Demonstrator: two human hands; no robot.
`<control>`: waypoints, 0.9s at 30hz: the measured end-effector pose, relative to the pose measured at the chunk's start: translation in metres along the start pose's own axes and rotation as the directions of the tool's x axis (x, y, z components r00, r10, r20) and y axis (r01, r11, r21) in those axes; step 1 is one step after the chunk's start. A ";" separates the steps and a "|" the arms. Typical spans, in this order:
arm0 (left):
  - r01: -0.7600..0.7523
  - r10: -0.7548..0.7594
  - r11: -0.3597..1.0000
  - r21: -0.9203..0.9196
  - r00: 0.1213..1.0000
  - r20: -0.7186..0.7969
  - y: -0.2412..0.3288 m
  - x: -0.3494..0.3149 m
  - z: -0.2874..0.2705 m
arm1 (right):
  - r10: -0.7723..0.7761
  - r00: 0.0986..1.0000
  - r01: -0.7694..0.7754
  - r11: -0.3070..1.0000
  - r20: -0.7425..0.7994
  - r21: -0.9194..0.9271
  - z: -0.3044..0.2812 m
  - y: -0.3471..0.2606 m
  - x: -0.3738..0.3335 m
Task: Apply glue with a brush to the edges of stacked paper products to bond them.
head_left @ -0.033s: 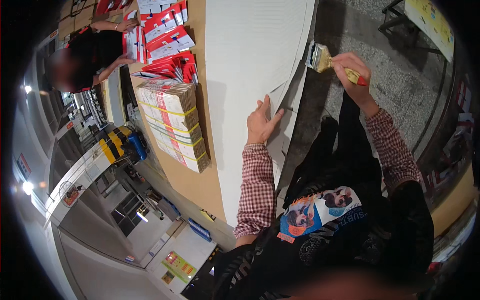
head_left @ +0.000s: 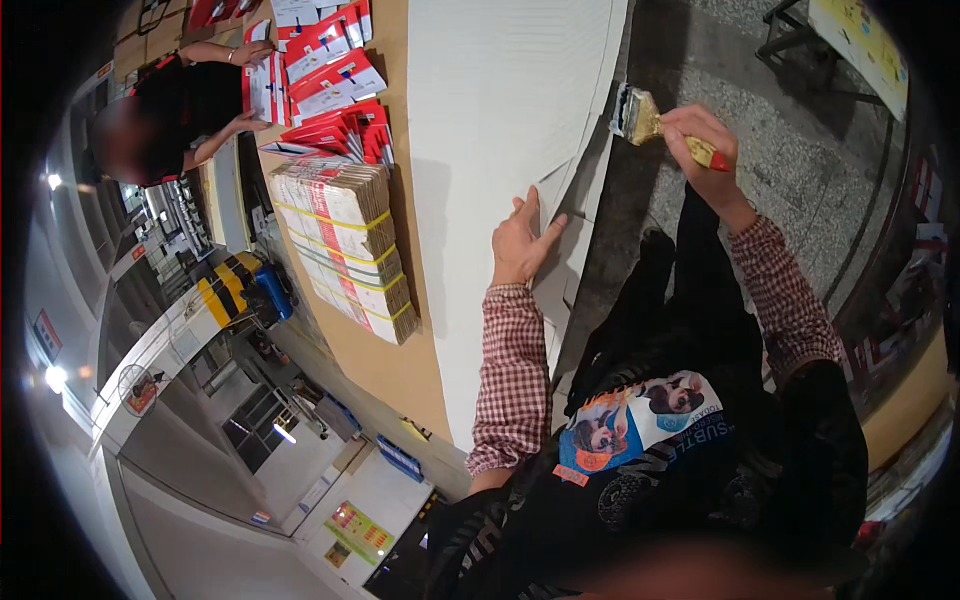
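Observation:
A flat paintbrush is in my right hand, the fingers wrapped round its yellowish, red-tipped handle. Its bristles look coated with something pale and point left, beside the table's right edge. My left hand lies on the long white paper sheets near their right edge, thumb and fingers apart. Those sheets cover much of the table, and their right edges are loose and overlapping, with a small gap at the border. Whether the bristles touch the paper cannot be made out; they appear just off its edge.
Left of the sheets, a brown tabletop bears a strapped bundle of flat cartons and red-and-white packets. Across the table, another person's hands hold a packet. A yellow-topped stand is at the far right.

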State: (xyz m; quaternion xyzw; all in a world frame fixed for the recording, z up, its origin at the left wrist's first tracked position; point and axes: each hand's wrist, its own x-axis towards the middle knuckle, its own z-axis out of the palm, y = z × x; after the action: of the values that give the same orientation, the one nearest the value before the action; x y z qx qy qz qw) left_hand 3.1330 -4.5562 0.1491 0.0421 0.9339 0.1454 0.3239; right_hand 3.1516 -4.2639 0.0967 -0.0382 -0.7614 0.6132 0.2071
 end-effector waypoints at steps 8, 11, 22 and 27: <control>-0.028 0.027 0.998 0.054 0.999 0.024 0.003 0.002 -0.008 | 0.006 0.999 -0.010 0.994 0.039 0.107 0.003 -0.007 -0.020; -0.034 0.031 0.996 0.082 0.999 0.038 0.004 0.003 -0.004 | -0.050 0.998 0.049 0.997 0.026 0.058 0.006 -0.006 -0.020; 0.026 0.108 0.903 0.428 0.953 -0.285 0.015 -0.006 0.061 | 0.043 0.998 -0.046 0.995 0.040 0.087 -0.008 -0.032 -0.064; 0.055 0.105 0.960 0.274 0.837 -0.537 0.000 -0.023 0.107 | 0.007 1.000 -0.007 1.000 0.006 0.020 -0.012 -0.035 -0.075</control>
State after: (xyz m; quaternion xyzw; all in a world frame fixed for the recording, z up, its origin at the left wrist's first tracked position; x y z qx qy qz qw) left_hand 3.2171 -4.5336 0.0822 0.0564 0.9976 0.0227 0.0330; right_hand 3.2313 -4.2845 0.1114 -0.0370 -0.7558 0.6214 0.2032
